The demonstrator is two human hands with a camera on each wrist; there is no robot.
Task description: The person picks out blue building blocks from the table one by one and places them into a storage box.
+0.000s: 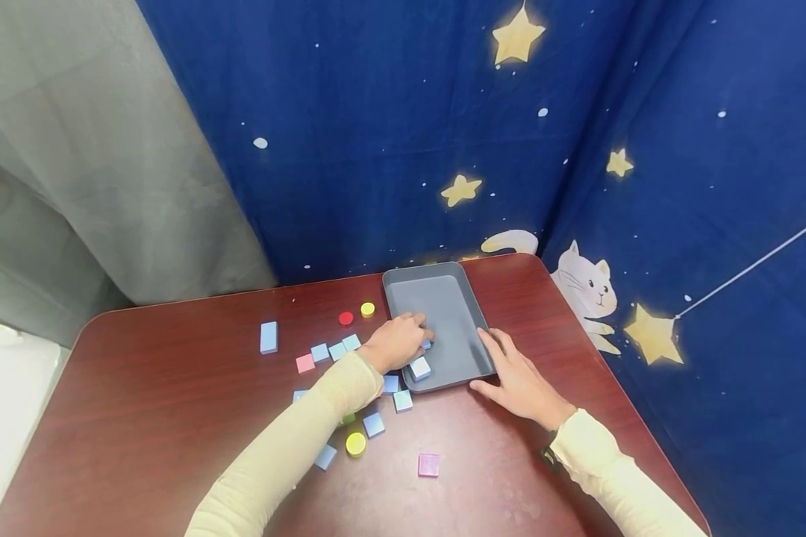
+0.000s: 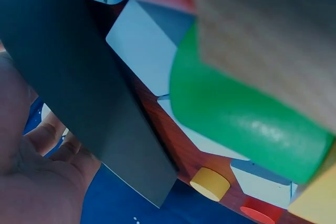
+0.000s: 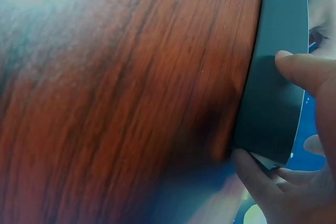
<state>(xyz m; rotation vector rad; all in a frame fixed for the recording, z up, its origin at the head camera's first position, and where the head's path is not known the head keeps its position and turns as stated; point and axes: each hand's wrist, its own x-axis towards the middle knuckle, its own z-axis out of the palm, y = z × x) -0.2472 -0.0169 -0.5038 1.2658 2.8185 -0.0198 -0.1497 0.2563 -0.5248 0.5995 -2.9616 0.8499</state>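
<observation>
The person's left hand (image 1: 398, 343) reaches over the side of the grey tray (image 1: 446, 298), fingertips down beside a small blue block (image 1: 426, 344) inside it, with a pale block (image 1: 419, 368) in the near left corner; from here I can't tell whether that grip has hold of the blue one. The right hand (image 1: 520, 380) has a loose, unclenched grip, thumb and fingers resting against the tray's outside around its near right corner. On the table (image 1: 175, 418), left of the tray, lie a pink block (image 1: 305, 364), a red disc (image 1: 345, 319) and two yellow discs (image 1: 356, 445).
</observation>
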